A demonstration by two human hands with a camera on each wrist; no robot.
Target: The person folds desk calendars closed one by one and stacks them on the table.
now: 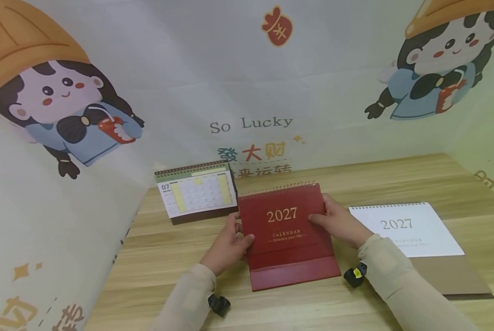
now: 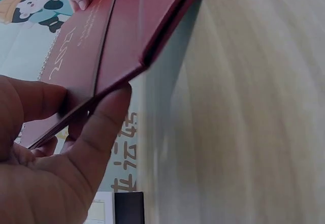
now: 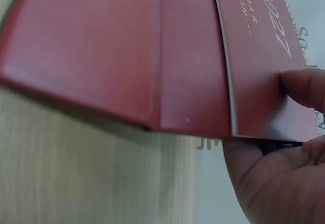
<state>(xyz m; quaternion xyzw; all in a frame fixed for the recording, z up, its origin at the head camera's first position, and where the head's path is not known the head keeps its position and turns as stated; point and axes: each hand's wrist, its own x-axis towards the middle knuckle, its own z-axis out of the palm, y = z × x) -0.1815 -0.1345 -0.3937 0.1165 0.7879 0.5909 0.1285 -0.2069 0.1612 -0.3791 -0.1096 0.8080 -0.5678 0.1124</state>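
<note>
A red desk calendar (image 1: pixel 292 230) marked 2027 in gold is held between both hands above the wooden table, its spiral binding along the far edge. My left hand (image 1: pixel 230 241) grips its left side, with the thumb on the cover and the other fingers behind, as the left wrist view shows of that hand (image 2: pixel 61 142). On the opposite side my right hand (image 1: pixel 339 220) pinches the right edge, thumb on the front; in the right wrist view the fingers of this hand (image 3: pixel 279 168) go underneath. The calendar's lower flap (image 3: pixel 86 46) folds toward me.
At the back left stands a desk calendar (image 1: pixel 201 191) open to a 07 page with a green top band. To the right, a white 2027 calendar (image 1: pixel 408 230) on a brown base is partly covered by my right forearm. A printed backdrop (image 1: pixel 180 92) rises behind the table (image 1: pixel 147 276).
</note>
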